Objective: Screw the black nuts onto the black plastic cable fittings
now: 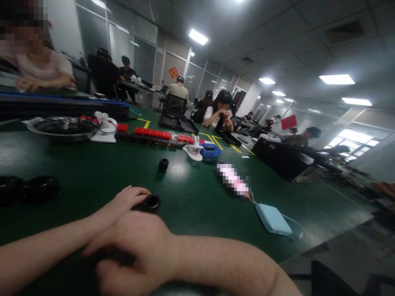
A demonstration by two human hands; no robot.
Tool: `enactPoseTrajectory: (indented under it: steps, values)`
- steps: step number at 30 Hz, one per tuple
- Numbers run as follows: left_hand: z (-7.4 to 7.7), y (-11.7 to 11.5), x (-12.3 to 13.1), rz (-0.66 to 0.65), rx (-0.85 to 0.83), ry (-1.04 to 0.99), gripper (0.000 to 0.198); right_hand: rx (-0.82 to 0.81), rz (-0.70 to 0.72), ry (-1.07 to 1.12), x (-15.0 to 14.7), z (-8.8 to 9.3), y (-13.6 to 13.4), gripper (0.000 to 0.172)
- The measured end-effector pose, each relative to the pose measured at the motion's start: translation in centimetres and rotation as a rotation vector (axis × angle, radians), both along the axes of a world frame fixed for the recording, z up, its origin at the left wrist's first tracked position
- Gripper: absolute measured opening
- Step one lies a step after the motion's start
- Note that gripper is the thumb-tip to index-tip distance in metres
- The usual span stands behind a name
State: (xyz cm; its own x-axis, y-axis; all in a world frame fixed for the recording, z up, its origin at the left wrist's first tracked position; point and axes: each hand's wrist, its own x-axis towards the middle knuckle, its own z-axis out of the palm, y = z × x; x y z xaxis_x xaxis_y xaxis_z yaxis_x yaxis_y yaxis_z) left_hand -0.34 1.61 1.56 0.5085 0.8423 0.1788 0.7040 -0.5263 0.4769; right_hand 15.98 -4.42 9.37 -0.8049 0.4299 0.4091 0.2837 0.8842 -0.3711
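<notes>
Green worktop [191,185] bears all items. Right hand [142,242], foremost, blurred: fingers curled, grip cannot be determined. Left hand [125,201], beyond: fingers touching black ring [152,205] on the worktop; clamping cannot be determined.

Tabletop [197,218]: dark green, glossy, yellow tape lines [217,142] toward the far side. Near left edge: two black rings [41,189] side by side. Smaller black ring [163,165] alone mid-surface. One more, the nearer black ring [152,202], at left hand's [131,198] fingers; can't tell if it's resting or lifted. Back left: round dish [34,128] with dark contents, then white stand [104,130] just beside it. Row of red parts [152,132] runs right, ending near second white stand [194,149] and blue bin [212,154]. Right side: phone [233,179], screen blurred, then light-blue pouch-like block [273,218] near a corded end.
</notes>
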Motion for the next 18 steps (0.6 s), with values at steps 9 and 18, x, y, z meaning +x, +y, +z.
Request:
enactPoseTrajectory:
  steps: [9,18]
  values:
    - [1.5,-1.0,0.6,0.028,-0.029,-0.033,0.038,-0.096,-0.409,0.041,2.4,-3.5,6.5,0.062]
    - [2.3,-1.0,0.6,0.027,-0.123,-0.047,0.038,-0.179,-0.065,0.292,2.9,-5.4,6.5,0.062]
